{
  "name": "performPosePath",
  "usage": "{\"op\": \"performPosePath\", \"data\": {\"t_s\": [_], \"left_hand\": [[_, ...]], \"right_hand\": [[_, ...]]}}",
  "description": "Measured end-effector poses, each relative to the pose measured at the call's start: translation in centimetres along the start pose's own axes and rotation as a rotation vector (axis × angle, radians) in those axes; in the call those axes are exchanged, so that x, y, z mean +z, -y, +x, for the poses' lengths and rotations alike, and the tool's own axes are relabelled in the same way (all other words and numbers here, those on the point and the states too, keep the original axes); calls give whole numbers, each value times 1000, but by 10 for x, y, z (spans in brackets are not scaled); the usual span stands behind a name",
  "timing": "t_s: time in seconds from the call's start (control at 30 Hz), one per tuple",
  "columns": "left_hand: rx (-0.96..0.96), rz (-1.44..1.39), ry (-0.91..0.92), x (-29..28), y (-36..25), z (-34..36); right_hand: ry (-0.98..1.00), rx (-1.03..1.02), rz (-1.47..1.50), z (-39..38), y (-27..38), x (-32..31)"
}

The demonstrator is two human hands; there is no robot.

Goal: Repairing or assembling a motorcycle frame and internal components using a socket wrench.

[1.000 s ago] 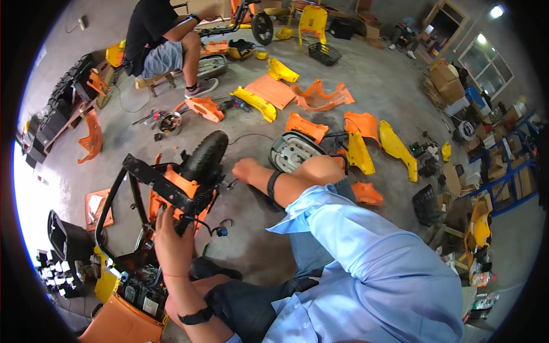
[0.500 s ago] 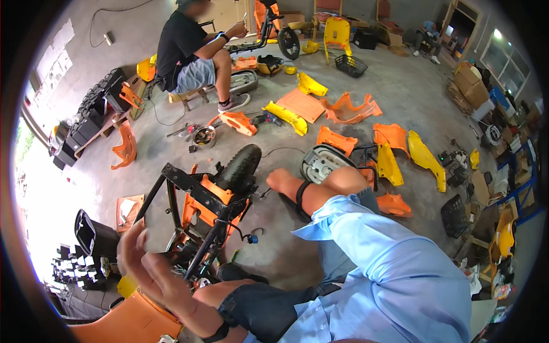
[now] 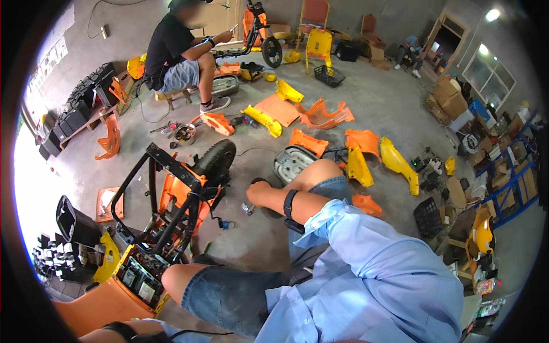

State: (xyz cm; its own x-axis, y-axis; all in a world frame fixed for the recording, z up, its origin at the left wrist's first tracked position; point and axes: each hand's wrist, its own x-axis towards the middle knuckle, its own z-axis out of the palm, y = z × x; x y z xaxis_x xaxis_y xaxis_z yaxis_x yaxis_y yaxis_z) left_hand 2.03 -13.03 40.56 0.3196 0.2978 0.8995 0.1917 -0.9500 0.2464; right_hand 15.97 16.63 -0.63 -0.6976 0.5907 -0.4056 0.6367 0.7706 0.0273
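My right hand [image 3: 261,194] is lowered over the floor, beside the scooter's fat black tyre [image 3: 216,162]. Its fingers are curled and face away, so what they hold is hidden. A small shiny, clear-looking piece [image 3: 247,209] lies close below it; I cannot tell whether they touch. Only a sliver of my left hand [image 3: 96,336], by a black wrist strap, shows at the lower edge; its fingers are out of sight. The partly stripped scooter has a black tube frame [image 3: 171,231], orange panels and an open compartment with electronics [image 3: 137,280]. A blue-ended connector [image 3: 227,224] hangs from its wire.
Orange and yellow body panels [image 3: 262,120] lie across the floor ahead. A grey seat base [image 3: 294,164] is beyond my right knee. At far left a person [image 3: 174,54] sits on a low stool near another scooter. Black bin [image 3: 75,220] at left; blue rack [image 3: 509,186] at right.
My left hand has dropped from beside the scooter frame to the lower edge. My right hand has moved slightly lower and left in the picture. The whole view has shifted left.
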Motion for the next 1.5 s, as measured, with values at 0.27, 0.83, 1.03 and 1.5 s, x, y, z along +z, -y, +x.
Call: {"op": "performPosePath", "data": {"t_s": [0.27,0.83,1.03,1.5], "left_hand": [[-236,89,283,76,30,29],[-391,248,439,128,37,52],[-363,273,444,131,35,54],[-1010,607,-263,17,130,-135]], "right_hand": [[-151,22,254,-87,-31,-4],[-187,142,342,-140,-61,38],[-204,225,269,-130,-68,47],[-219,203,355,-120,-40,50]]}}
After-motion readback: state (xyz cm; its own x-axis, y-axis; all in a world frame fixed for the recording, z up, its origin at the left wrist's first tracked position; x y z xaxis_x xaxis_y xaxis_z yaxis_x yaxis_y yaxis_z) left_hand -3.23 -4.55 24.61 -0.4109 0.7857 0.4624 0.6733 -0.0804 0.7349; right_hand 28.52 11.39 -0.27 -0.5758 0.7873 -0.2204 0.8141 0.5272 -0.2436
